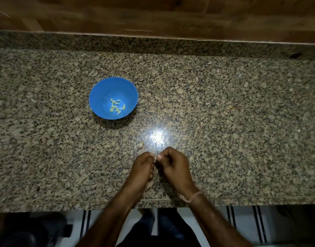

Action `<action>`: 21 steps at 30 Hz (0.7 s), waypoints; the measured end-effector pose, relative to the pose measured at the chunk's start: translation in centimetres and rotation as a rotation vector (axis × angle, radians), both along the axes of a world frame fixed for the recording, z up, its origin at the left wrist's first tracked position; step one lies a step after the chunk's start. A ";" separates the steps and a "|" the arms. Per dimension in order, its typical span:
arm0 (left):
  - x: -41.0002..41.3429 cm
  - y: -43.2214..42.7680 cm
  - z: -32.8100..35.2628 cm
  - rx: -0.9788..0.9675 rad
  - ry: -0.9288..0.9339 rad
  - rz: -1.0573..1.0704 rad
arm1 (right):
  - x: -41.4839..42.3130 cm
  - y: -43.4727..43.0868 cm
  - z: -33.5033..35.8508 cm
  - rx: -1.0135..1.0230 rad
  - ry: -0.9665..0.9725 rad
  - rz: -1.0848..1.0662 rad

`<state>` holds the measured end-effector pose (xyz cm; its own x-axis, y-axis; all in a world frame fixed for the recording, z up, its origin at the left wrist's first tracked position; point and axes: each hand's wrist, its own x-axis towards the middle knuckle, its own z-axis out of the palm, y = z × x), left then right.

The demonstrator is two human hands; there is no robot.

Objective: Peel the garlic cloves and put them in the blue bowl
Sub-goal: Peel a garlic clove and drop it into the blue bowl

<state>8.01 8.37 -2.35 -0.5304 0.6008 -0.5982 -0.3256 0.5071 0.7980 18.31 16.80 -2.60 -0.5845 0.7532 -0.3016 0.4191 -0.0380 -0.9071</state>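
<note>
1. The left hand [144, 168] and right hand [172, 164] meet over the near edge of the countertop [224, 122], about midway along it. The fingers of both are curled in, with the tips touching.
2. Between those tips a small pale sliver shows, which I take to be the garlic clove [155, 156] being peeled. Both hands pinch it, and most of it is hidden.
3. The blue bowl [99, 90] stands well apart from the hands, toward the left and nearer the back edge. Several peeled cloves [116, 107] lie in its bottom.
4. A pale bit [140, 145] lies on the countertop just beyond the left hand. I cannot tell whether it is an unpeeled clove or loose skin.
5. Handling: a clove like this is probably light and firm, with a dry, papery skin that tears easily. Once bare it is likely smooth and a little sticky, so it could slip out of a pinch.
6. The best hold is probably at the two ends. One hand steadies the blunt root end while a nail of the other lifts the skin at the tip.
7. A thin band [194, 196] circles the right wrist.
</note>
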 end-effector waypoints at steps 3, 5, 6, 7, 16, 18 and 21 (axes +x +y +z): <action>0.0 0.6 0.5 0.007 -0.640 0.275 | 0.0 0.0 -0.3 0.171 0.052 0.036; 0.2 0.6 0.5 0.019 -0.590 0.277 | 0.0 0.2 -0.3 0.060 0.078 0.002; 0.5 0.5 0.6 0.021 -0.402 0.209 | 0.0 0.1 -0.2 -0.057 0.086 -0.024; 0.8 0.4 0.6 0.025 -0.161 0.120 | -0.1 0.0 -0.1 -0.216 0.096 -0.066; 1.0 -0.2 -1.5 0.138 0.580 -0.127 | -1.4 0.7 1.1 -0.938 0.130 -0.315; 1.2 -0.3 -1.4 0.139 0.608 -0.140 | -1.5 0.3 1.1 -0.917 0.121 -0.315; 1.4 -0.3 -1.1 0.123 0.521 -0.102 | -1.1 0.3 0.5 -0.602 0.076 -0.214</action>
